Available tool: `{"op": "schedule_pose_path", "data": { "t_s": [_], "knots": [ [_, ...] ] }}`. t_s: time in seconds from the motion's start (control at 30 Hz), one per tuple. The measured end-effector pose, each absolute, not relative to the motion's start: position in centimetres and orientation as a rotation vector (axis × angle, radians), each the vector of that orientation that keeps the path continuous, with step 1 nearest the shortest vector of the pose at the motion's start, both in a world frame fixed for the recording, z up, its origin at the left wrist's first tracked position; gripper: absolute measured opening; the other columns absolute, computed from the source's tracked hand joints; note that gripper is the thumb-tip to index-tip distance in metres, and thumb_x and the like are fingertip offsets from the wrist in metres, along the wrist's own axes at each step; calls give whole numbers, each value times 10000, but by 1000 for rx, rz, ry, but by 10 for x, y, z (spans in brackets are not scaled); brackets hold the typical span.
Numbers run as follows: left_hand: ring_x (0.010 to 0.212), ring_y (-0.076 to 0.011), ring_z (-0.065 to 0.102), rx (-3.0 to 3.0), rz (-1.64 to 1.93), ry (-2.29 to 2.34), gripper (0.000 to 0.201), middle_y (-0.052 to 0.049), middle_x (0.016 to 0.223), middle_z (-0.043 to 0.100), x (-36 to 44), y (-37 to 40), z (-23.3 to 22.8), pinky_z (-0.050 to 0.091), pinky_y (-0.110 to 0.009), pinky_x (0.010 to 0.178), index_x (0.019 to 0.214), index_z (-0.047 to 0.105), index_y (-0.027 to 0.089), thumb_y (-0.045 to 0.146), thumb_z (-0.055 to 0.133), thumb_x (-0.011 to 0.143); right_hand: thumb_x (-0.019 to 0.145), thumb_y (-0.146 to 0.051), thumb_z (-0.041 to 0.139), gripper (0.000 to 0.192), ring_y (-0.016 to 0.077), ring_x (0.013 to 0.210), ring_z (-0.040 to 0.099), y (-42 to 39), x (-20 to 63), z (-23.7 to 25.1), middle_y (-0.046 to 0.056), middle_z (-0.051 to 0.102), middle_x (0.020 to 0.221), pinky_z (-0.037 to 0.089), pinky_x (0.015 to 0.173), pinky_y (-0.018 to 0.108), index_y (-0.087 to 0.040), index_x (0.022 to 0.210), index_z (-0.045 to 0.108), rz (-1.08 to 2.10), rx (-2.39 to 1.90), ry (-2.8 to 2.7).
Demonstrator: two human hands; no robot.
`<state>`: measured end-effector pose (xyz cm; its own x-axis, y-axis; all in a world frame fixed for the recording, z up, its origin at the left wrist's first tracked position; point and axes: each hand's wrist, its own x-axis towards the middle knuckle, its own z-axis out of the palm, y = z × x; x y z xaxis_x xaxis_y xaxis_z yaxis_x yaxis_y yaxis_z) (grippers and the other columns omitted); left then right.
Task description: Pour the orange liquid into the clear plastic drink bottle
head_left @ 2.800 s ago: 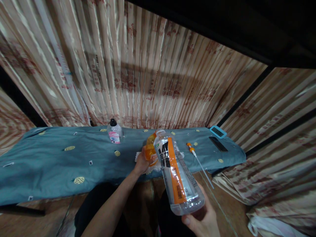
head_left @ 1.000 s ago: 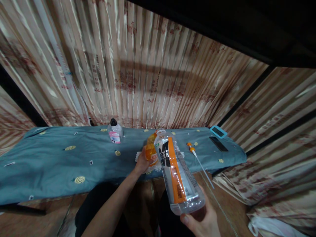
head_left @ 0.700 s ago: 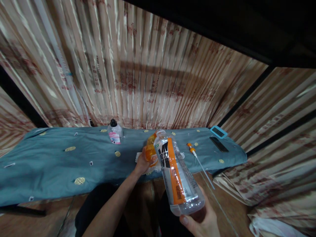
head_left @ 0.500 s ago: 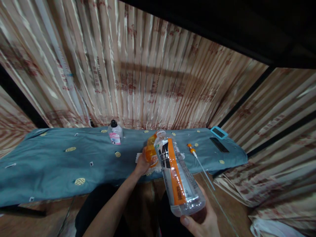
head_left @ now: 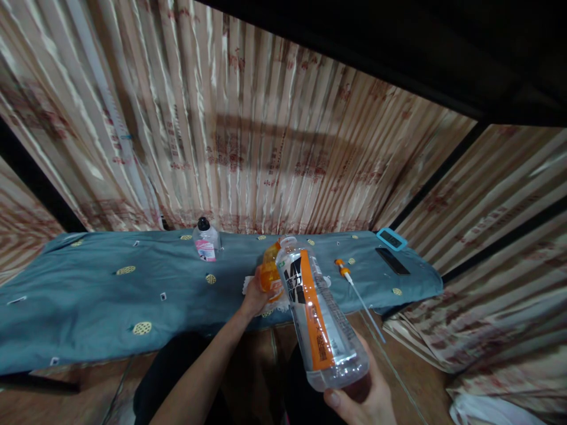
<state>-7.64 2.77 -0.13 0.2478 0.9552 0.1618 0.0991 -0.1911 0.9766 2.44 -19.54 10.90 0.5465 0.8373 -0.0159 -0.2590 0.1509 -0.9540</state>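
My right hand (head_left: 363, 398) grips the base of a large clear plastic bottle (head_left: 319, 316) with a black, white and orange label. The bottle is tilted, its open neck pointing away toward a small orange bottle (head_left: 269, 273). My left hand (head_left: 253, 297) is wrapped around that orange bottle, which stands on a white lacy cloth (head_left: 250, 284) on the blue-covered table (head_left: 110, 295). The mouths of the two bottles are close together; whether they touch is hidden.
A small clear bottle (head_left: 206, 242) with a black cap and pink label stands at the back. An orange-handled thin tool (head_left: 357, 289) lies right of the bottles. A black phone (head_left: 392, 260) and a blue-framed device (head_left: 392, 239) lie at the right end. Striped curtains (head_left: 248, 136) hang behind.
Both hands keep their grip and the bottles stay nearly where they were. The view has shifted slightly; the large bottle sits a little lower in the picture.
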Motion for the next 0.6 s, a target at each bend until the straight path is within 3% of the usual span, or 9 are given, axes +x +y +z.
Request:
{"op": "schedule_pose_path", "data": {
  "t_s": [0.13, 0.43, 0.6],
  "knots": [
    [931, -215, 655, 1560, 1071, 1052, 553, -25, 991, 678, -77, 28, 0, 531, -375, 861, 1094, 519, 194, 111, 698, 578, 412, -337, 930, 708, 205, 876, 726, -194, 21, 112, -14, 756, 965, 566, 721, 210, -267, 1038, 608, 848, -1099, -557],
    [895, -206, 658, 1567, 1089, 1069, 536, -1, 965, 684, -77, 28, -1, 543, -346, 825, 1066, 542, 203, 102, 693, 562, 441, -474, 896, 834, 277, 971, 712, -196, 27, 107, 69, 743, 1079, 571, 779, 279, -216, 1169, 584, 831, -1216, -664],
    [876, -208, 662, 1536, 1091, 1054, 524, -8, 936, 684, -76, 27, -1, 547, -355, 824, 1061, 532, 190, 129, 694, 566, 446, -449, 903, 783, 263, 957, 714, -196, 27, 107, 34, 749, 1052, 563, 802, 278, -245, 1141, 607, 794, -1218, -661]
  ]
}}
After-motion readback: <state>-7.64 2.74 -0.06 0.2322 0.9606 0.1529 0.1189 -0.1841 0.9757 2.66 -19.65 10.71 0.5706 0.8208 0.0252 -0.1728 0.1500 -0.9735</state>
